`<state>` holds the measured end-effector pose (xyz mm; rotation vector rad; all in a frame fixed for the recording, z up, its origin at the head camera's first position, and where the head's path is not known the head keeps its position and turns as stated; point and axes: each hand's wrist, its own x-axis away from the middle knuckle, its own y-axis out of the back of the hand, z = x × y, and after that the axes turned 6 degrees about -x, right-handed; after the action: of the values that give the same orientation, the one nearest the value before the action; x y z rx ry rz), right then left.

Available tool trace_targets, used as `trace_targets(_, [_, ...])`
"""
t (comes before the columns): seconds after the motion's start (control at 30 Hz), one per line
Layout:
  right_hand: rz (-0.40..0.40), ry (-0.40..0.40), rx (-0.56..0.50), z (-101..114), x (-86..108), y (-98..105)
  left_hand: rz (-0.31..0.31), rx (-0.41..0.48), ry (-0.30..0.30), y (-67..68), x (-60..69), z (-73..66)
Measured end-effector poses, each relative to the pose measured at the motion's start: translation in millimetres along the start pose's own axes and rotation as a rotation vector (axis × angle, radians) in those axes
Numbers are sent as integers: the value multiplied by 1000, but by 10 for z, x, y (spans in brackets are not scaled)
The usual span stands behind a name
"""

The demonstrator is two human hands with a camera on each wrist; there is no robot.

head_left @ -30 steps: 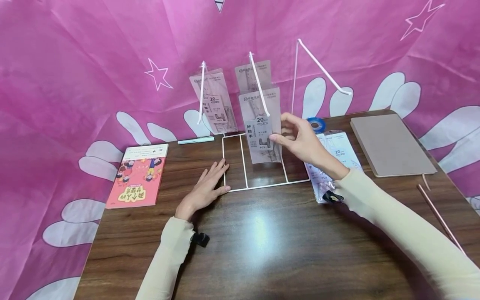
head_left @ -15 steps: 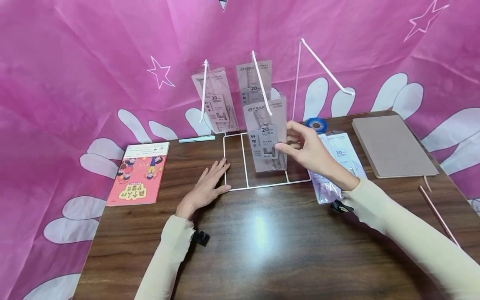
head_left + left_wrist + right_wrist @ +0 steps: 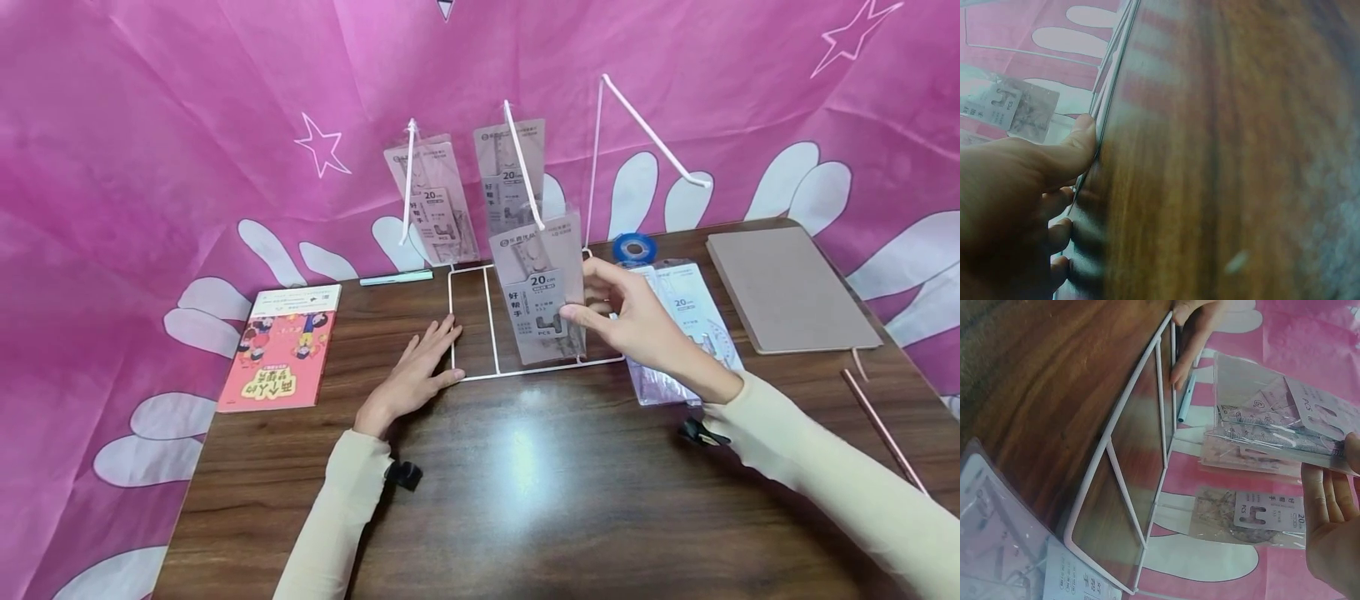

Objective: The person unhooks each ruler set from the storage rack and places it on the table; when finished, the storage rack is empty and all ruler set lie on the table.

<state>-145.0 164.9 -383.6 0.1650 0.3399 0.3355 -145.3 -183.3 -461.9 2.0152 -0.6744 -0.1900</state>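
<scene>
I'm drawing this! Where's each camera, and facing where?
Head: on the head, facing forward and down at the rack; left hand and right hand show.
Left wrist: on that wrist, facing table and rack; left hand shows.
Right wrist: on that wrist, facing rack and held packet; both hands show.
Head and right wrist share the pen.

The near packet (image 3: 536,287) reads "20 cm", "好帮手" and "4 PCS". "20" and "好帮手" also stand on the far left packet (image 3: 438,204) and the far middle packet (image 3: 491,179). The flat packet (image 3: 684,302) at right shows "20"; the red book (image 3: 285,343) at left, "两个人的", its other title line unclear.
</scene>
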Motion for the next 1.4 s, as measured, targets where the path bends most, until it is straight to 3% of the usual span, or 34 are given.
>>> trace_targets(0.17, [7,23,-14,30,69,3,-2,6,-1,-6,-4,2])
trace_targets(0.47, [-10,-6,38,83,183,0,1,8,2,2,-5,4])
trace_targets(0.93, [12,29,-19,161,261,-47,-1,5,-1,-3,-3,5])
trace_targets(1.1, [114,6,-55,97,222,-131,-10,-1,-11,-2,7,9])
trace_targets(1.4, [411,-82,-50,-104,79,-318,-22,3,-32,5,10,5])
